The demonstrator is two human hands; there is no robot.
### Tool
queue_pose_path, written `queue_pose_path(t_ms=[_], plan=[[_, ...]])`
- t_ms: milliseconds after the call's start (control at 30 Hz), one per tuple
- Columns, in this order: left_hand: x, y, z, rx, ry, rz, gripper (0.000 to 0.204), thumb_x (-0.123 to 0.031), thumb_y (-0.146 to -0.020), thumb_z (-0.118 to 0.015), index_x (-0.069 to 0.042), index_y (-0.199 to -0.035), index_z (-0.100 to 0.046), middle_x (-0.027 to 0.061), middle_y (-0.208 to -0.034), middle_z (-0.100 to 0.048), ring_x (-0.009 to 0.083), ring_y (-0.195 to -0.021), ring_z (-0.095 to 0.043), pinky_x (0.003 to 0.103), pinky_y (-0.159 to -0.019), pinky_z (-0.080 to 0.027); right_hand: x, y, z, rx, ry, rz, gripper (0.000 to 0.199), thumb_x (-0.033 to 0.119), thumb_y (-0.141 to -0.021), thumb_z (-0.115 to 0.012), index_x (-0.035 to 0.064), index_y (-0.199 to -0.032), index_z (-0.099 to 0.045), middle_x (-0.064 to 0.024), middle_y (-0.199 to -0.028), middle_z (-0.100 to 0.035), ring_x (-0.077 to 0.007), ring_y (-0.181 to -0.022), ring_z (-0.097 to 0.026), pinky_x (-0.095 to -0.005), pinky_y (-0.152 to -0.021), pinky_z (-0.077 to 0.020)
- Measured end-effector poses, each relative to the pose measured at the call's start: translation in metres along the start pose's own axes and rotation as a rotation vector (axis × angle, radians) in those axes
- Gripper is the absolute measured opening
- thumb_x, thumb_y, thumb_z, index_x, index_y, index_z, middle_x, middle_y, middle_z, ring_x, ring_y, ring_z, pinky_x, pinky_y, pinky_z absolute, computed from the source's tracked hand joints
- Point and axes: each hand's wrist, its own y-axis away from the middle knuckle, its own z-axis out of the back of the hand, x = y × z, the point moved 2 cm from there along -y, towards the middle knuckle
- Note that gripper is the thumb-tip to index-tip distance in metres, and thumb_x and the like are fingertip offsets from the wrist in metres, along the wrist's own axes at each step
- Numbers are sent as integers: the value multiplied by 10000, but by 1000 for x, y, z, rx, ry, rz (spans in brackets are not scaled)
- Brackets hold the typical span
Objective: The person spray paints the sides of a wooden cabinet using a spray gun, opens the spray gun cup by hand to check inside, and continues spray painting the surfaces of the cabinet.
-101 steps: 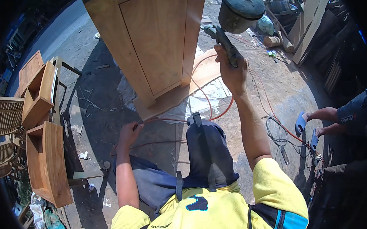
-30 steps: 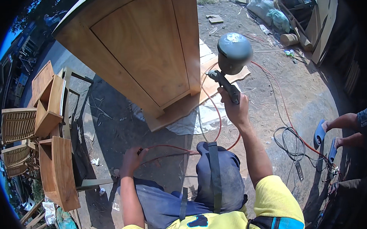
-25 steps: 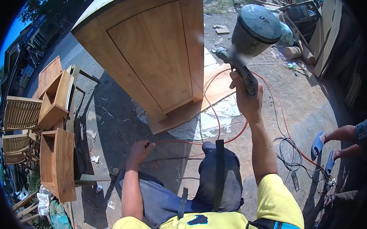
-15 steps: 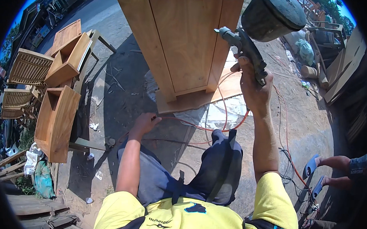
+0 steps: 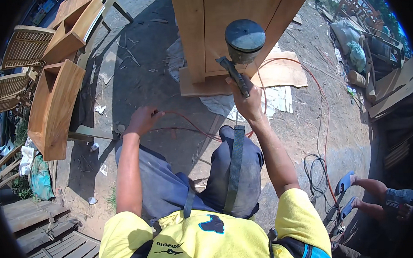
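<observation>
My right hand is wrapped round the grip of a dark spray gun with a round, lidded paint cup on top. The gun is held in front of the lower part of a tall wooden cabinet with a framed panel. Its nozzle is hard to make out behind the body. Lower and to the left, my left hand is closed round a red air hose. From there the hose loops past my knees and rises behind my right hand. The cabinet stands on a flat wooden board.
White sheeting lies under the board. On the left stand curved wooden drawer units and slatted chairs. Black cable coils on the ground at right, near another person's sandalled feet. Planks lean at far right.
The spray gun and my right hand have moved left and lower, across the cabinet front. My view has tilted, so the cabinet sits further right. My left hand still holds the hose.
</observation>
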Motion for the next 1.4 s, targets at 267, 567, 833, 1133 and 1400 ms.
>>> queue_pose_path(t_ms=[267, 567, 833, 1133, 1400], plan=[[10, 16, 11, 26, 9, 33, 354, -383, -952, -747, -30, -973, -757, 215, -824, -709, 420, -804, -698, 498, -701, -505, -118, 61, -89, 34, -29, -259, 281, 294, -1006, -727, 20, -1065, -726, -215, -735, -665, -294, -704, -650, -403, -631, -507], [15, 20, 7, 46, 26, 74, 341, -376, -947, -758, -36, -961, -750, 194, -766, -692, 409, -747, -684, 487, -662, -486, -176, 78, -130, 119, 169, -502, 476, 485, -1006, -681, 18, -1061, -753, -283, -783, -698, -458, -825, -740, -483, -688, -537], [24, 15, 8, -5, 21, 32, 371, -399, -941, -757, -28, -953, -769, 208, -784, -702, 413, -762, -690, 497, -674, -489, -78, 45, -69, 83, 54, -357, 366, 354, -998, -733, -6, -1063, -752, -215, -690, -662, -255, -643, -677, -423, -627, -513], [4, -16, 8, 12, 52, -11, 393, -418, -956, -732, -30, -983, -785, 212, -923, -754, 421, -898, -722, 512, -777, -547, 89, -23, 53, 12, 73, 14, 187, 175, -990, -751, -2, -994, -691, -178, -755, -725, -259, -630, -714, -364, -591, -508], [-5, -23, 6, 5, 111, -31, 389, -418, -961, -717, -37, -994, -790, 218, -927, -751, 424, -896, -717, 518, -785, -539, 173, -61, 95, -152, 37, 227, 139, 166, -1006, -738, 38, -1057, -729, -85, -786, -755, -103, -597, -630, -303, -558, -461]])
